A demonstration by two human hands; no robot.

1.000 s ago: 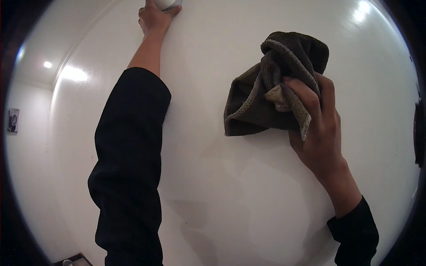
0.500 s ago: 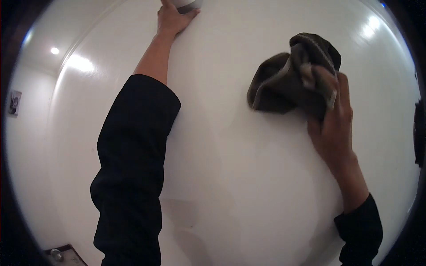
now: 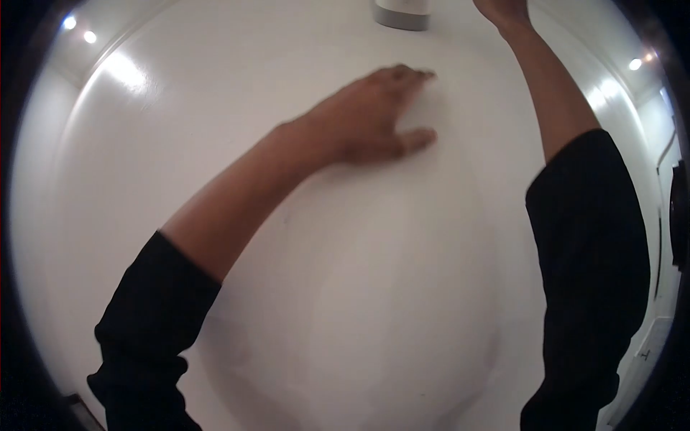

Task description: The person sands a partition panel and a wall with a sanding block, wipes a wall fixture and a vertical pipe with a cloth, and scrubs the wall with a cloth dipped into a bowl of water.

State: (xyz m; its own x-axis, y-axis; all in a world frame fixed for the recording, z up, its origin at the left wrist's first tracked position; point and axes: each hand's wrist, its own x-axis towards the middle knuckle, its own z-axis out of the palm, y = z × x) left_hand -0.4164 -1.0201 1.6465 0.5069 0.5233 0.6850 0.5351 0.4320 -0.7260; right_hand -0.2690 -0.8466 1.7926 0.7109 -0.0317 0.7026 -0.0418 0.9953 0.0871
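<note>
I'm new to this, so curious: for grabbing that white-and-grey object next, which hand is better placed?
Probably the left hand: open, seemingly empty, just below the white-and-grey object. The right hand is mostly cut off above, its grip unseen.

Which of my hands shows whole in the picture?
The left hand, below the white and grey object; the right hand is cut off by the top edge.

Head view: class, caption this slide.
Open bare left hand below a white, grey-based object on a glossy white surface.
</note>
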